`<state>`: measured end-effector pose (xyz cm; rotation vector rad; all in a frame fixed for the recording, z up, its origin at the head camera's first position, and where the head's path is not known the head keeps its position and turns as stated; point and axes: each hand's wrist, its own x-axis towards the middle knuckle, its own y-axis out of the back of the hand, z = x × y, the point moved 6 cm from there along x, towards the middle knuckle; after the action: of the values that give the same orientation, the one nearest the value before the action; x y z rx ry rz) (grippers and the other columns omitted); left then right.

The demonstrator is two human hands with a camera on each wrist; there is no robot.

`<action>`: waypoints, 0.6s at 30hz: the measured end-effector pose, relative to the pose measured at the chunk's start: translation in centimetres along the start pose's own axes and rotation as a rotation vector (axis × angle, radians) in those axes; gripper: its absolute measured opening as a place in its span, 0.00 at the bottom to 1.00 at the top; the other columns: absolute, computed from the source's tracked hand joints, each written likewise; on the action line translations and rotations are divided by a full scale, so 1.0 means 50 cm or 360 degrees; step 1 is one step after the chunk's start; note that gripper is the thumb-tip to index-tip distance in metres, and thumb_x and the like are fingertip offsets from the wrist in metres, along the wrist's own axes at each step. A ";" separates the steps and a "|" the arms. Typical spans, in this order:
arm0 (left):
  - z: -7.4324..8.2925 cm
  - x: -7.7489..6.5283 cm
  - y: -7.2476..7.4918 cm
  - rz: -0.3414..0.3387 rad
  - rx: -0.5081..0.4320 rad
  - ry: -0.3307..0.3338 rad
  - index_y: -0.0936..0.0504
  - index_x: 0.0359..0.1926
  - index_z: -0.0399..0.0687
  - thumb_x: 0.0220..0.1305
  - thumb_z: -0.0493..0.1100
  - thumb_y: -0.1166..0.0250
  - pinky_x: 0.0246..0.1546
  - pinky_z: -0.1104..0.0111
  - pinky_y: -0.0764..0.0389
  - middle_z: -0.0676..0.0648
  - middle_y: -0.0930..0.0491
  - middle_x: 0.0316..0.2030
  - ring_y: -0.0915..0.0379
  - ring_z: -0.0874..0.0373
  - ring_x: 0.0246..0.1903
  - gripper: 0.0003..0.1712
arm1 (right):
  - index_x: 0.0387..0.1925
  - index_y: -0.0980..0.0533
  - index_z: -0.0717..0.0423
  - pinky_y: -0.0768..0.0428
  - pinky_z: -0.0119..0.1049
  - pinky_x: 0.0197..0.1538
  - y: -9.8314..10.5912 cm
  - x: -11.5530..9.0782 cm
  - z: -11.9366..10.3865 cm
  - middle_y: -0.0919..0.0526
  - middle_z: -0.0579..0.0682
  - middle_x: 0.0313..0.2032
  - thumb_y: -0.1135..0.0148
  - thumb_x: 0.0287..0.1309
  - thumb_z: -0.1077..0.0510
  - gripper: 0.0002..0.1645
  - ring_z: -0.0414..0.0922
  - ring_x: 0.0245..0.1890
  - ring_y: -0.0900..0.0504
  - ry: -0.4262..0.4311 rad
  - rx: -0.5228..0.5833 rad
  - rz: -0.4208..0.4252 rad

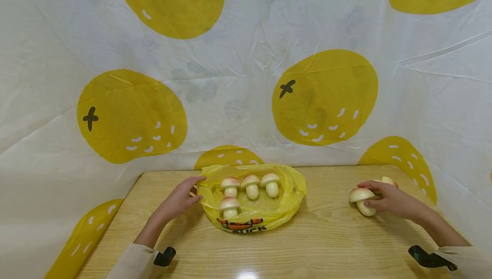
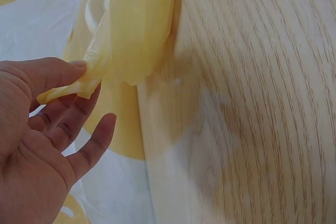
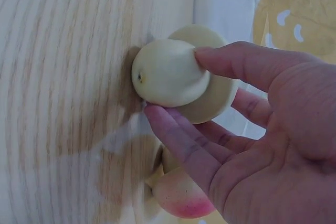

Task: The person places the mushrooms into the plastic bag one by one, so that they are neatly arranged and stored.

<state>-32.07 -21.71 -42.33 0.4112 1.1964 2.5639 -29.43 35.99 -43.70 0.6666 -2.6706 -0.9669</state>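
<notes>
A yellow plastic bag [image 1: 295,189] lies spread open on the table, with several toy mushrooms [image 1: 251,186] inside it, cream with pinkish cap tops. At its left rim is my left hand [image 1: 178,198]; in the left wrist view the thumb and fingers pinch a fold of the bag [image 2: 139,30]. Off to the right, my right hand [image 1: 396,201] grips another toy mushroom [image 1: 360,195] between thumb and fingers, at the tabletop. The right wrist view shows its pale stem [image 3: 168,74] pointing toward the table. Beyond that hand sits one more mushroom [image 1: 390,180], partly hidden.
The wood-grain table [image 1: 326,245] carries the bag and mushrooms. A white sheet [image 1: 230,108] printed with large yellow fruit hangs behind and along both sides. Each wrist wears a black strap device [image 1: 165,256].
</notes>
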 end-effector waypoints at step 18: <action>0.000 -0.001 0.002 0.0002 0.0023 0.0015 0.32 0.72 0.40 0.67 0.33 0.33 0.40 0.66 0.19 0.39 0.27 0.64 0.23 0.53 0.46 0.34 | 0.66 0.39 0.76 0.16 0.42 0.37 -0.004 0.003 0.020 0.26 0.72 0.55 0.35 0.66 0.63 0.35 0.44 0.40 0.20 -0.0265 0.0224 -0.0035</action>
<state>-32.05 -21.77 -42.23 0.4033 1.2189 2.5629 -29.84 36.34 -44.57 0.6726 -2.9049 -0.8817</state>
